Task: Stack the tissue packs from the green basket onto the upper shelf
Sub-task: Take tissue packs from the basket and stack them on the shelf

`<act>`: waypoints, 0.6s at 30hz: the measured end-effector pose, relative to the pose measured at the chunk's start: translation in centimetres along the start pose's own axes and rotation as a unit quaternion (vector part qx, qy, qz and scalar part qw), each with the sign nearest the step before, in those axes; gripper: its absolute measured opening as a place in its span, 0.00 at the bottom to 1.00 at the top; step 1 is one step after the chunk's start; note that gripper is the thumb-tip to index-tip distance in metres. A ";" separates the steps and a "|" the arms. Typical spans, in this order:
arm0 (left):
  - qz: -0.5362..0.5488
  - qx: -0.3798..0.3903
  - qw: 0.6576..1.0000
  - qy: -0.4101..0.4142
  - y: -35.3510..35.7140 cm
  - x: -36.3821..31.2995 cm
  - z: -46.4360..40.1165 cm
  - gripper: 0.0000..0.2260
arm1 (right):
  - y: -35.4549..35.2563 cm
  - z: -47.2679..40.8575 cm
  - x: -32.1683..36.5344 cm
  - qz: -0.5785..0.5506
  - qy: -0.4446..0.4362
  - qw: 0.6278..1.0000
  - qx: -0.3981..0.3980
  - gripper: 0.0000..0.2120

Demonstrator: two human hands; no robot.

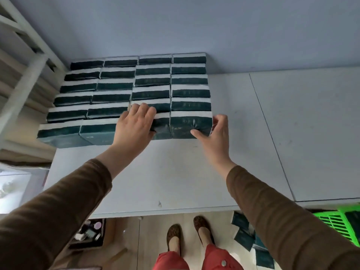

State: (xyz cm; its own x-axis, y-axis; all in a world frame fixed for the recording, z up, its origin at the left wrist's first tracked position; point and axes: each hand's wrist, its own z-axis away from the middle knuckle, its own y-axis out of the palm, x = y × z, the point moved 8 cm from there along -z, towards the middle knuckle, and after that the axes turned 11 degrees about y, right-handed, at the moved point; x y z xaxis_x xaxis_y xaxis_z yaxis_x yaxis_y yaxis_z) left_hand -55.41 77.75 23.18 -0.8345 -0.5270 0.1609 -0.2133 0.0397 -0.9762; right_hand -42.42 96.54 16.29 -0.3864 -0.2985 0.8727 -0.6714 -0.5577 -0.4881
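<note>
Dark-green plastic-wrapped tissue pack (191, 124), long axis along the white shelf's (175, 172) front edge, is pinched by the right hand (216, 133); the left hand (134, 125) lies flat, fingers spread, on its neighbour.

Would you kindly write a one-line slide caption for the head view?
Left hand and right hand press dark green tissue packs into rows on the white shelf.

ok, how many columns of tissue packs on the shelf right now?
4 columns on the shelf, side by side against the wall: far left, second, third under the left hand, and rightmost, gripped by the right hand. Packs behind may be hidden.
</note>
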 end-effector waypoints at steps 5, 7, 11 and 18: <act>-0.006 0.005 1.000 0.021 -0.1 -0.4 -0.1 0.25 | -0.3 0.3 0.2 0.025 0.021 0.999 -0.008 0.28; -0.009 0.011 1.000 0.020 -0.6 -0.9 0.4 0.28 | -0.7 0.6 -0.1 0.024 0.031 0.999 0.021 0.27; 0.010 -0.015 0.998 0.054 -2.8 -4.9 1.1 0.35 | -4.7 2.1 -1.2 0.078 0.033 0.995 0.043 0.27; 0.080 -0.028 0.984 0.160 -5.4 -20.9 0.4 0.34 | -20.2 8.8 -6.4 0.158 0.005 0.986 -0.059 0.19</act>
State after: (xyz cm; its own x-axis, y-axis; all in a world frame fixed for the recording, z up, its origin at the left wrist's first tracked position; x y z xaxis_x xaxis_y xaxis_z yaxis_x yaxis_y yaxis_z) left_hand -36.65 88.22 25.01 -0.9747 -0.2171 0.0522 -0.0865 0.1517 -0.9846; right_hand -20.79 102.93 20.69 -0.5939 -0.4349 0.6769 -0.5848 -0.3445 -0.7344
